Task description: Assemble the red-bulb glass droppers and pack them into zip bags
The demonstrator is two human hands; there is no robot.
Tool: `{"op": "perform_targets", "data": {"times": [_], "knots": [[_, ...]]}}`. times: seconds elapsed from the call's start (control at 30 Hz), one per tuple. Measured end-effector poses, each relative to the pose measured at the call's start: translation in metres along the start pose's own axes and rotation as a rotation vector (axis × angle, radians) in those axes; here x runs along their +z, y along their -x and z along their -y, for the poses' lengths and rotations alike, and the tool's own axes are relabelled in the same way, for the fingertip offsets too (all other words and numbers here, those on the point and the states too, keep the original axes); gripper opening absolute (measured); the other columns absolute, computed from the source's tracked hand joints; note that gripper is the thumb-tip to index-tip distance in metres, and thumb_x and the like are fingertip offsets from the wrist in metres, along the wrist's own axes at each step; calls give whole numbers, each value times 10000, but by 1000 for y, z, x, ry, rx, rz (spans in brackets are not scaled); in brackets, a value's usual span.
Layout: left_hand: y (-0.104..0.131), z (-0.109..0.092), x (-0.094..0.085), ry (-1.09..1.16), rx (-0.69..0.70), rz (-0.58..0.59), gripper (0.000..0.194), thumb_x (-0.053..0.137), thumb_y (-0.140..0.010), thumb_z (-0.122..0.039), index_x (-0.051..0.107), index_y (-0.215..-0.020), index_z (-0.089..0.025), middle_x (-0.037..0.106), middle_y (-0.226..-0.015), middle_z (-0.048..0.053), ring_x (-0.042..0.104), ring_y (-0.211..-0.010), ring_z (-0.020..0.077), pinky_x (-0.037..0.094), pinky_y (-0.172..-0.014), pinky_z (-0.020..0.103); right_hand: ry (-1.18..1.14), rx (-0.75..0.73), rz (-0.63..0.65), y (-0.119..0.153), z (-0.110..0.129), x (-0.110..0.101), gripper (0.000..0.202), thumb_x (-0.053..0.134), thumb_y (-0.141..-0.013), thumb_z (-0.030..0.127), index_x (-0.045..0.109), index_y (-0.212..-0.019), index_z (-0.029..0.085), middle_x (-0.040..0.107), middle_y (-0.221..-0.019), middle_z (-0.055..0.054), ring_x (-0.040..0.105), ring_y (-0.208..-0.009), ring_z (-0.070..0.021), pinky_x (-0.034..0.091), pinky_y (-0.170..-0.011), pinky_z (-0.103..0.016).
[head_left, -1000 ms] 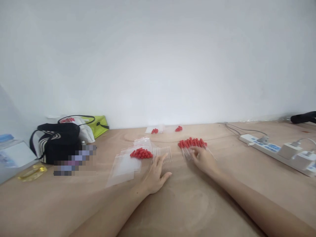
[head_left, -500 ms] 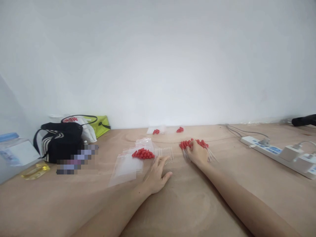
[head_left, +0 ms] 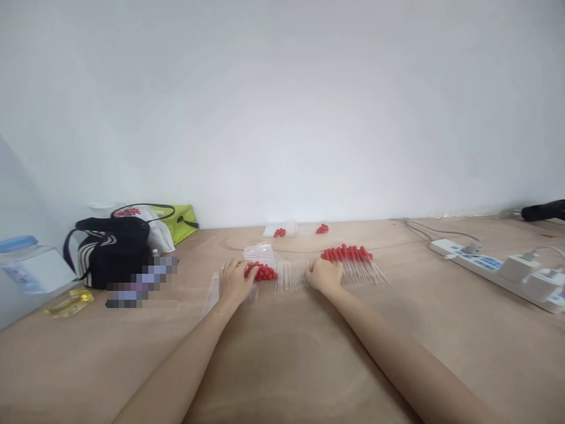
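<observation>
My left hand reaches over clear zip bags to a pile of red capsule-shaped pieces. Its thumb and fingers close around a red piece at the pile's left side; the grip is partly hidden. My right hand is closed at the right end of a row of thin white sticks, fingertips pinched on a stick. Just right of that hand lies a row of red-tipped sticks, their red ends pointing to the wall.
Farther back lie two small groups of red pieces with clear bags. On the left stand a black bag, a lime-green bag and a plastic container, with yellow tape nearby. A power strip with plugs lies right.
My left hand has moved left and away from me, from the white sticks to the red pile. My right hand has moved left from the red-tipped sticks to the white stick row.
</observation>
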State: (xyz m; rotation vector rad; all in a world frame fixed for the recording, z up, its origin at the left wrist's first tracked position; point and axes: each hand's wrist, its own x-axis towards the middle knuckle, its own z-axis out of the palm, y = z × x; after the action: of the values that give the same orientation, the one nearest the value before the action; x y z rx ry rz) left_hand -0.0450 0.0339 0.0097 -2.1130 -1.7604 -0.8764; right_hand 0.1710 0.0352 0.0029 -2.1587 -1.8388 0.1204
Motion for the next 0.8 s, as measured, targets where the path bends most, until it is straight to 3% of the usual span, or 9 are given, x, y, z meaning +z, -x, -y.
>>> {"op": "perform_targets", "data": {"times": [0.3, 0.53, 0.67, 0.8], "knots": [[1, -3, 8, 111, -3, 22, 119, 508, -758, -256, 603, -725, -192, 619, -811, 43, 527, -845, 234, 375, -764, 348, 19, -24, 7, 0, 4, 3, 254, 422, -747, 236, 646, -788, 126, 653, -839, -156, 601, -773, -247, 251, -767, -393], [0, -1, 10, 295, -108, -78, 167, 444, -771, -300, 535, -732, -165, 608, -774, 81, 549, -790, 244, 415, -738, 382, 4, -51, -89, 8, -2, 1, 298, 354, -796, 254, 609, -809, 100, 633, -872, -162, 577, -794, -248, 255, -777, -399], [4, -9, 6, 471, -159, -119, 228, 389, -800, -353, 492, -813, -150, 612, -806, 93, 599, -740, 209, 477, -672, 340, -165, -224, -256, 18, -28, 5, 246, 316, -829, 231, 535, -860, 121, 622, -851, -110, 563, -792, -220, 290, -747, -364], [18, -35, 4, 709, -113, -41, 200, 430, -788, -347, 482, -833, -158, 637, -755, 47, 636, -682, 164, 515, -635, 280, -375, -498, -413, 33, -72, 12, 201, 313, -846, 214, 503, -875, 155, 616, -804, -75, 549, -708, -182, 332, -692, -317]]}}
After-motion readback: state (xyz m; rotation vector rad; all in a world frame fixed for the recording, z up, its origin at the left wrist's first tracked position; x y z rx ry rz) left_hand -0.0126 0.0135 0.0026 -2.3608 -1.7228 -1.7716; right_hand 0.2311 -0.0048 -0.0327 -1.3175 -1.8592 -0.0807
